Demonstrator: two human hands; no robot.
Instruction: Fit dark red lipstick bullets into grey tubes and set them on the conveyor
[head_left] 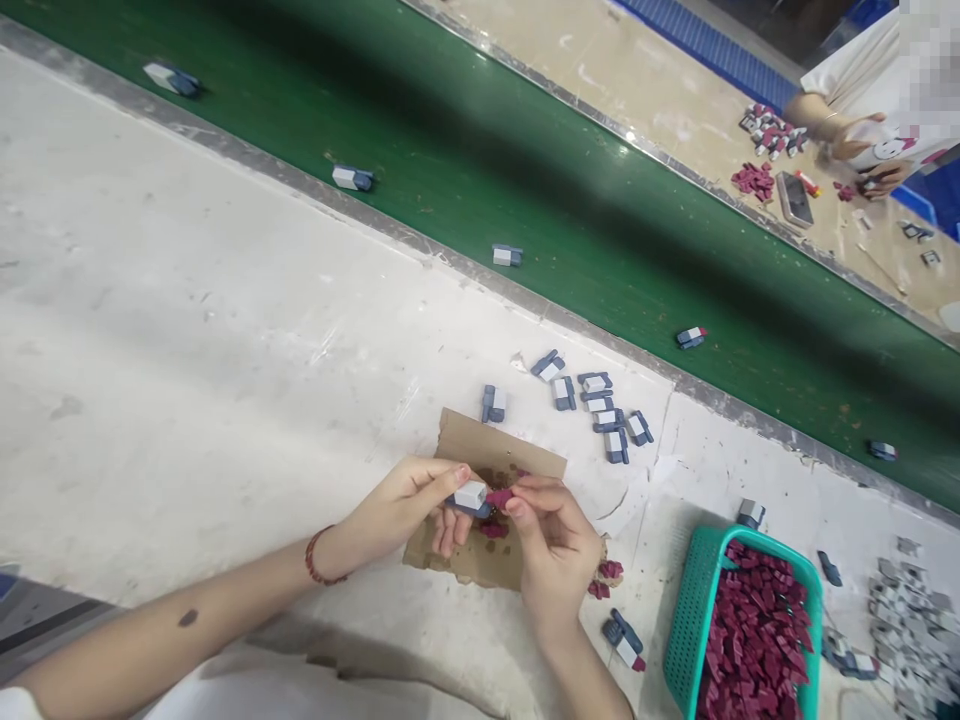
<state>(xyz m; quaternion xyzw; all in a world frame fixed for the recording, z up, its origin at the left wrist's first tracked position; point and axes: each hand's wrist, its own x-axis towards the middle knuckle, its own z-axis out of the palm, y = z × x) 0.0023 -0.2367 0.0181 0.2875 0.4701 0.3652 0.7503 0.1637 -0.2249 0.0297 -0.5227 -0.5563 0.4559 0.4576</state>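
Note:
Between the thumb and fingers of my left hand [431, 500] is a grey-and-blue plastic part [471, 495], a pale block joined to a dark blue piece. My right hand [553, 540] pinches a small maroon plastic piece [499, 498] at the right end of that part; the two touch or nearly touch. Both hands are above a stained brown cardboard sheet [457, 440], where more maroon bits lie partly hidden. Several similar grey-and-blue parts [598, 405] sit just beyond the cardboard. Near my right wrist lies a part with a maroon tip [624, 640].
A teal basket [679, 620] full of maroon pieces stands at right, beside a pile of pale grey pieces [907, 620]. A green conveyor belt [420, 210] crosses diagonally, carrying spaced-out parts. Beyond it, a co-worker's hands [862, 150] are over another table holding maroon pieces and a phone [795, 198].

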